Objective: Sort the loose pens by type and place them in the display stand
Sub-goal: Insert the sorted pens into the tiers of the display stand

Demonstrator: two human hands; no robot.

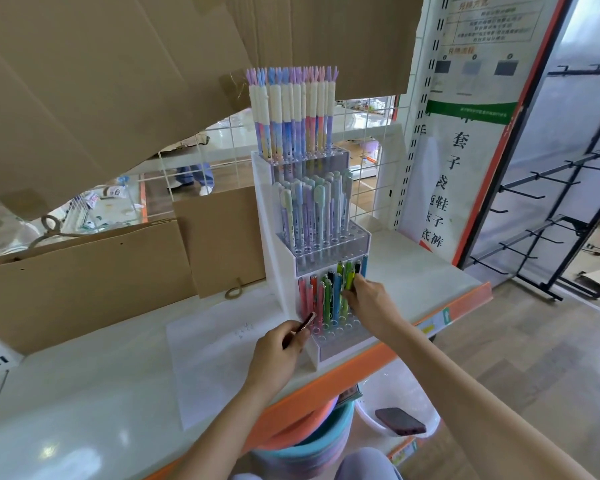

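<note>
A white three-tier display stand (274,258) stands on the shelf. Its top tier holds tall white-capped pens (291,112), its middle tier pastel capped pens (314,209), and its bottom tier several pink, green, blue and black click pens (326,299). My left hand (278,344) grips one dark pink pen (305,323), whose tip points at the bottom tier's front left holes. My right hand (368,299) pinches a yellow-green pen (349,275) standing at the right of the bottom tier.
Flattened cardboard sheets (84,271) lean behind and to the left of the stand. A sheet of paper (208,355) lies on the white shelf. Below the orange shelf edge (347,372) are stacked plastic basins (309,445) and a phone (399,421).
</note>
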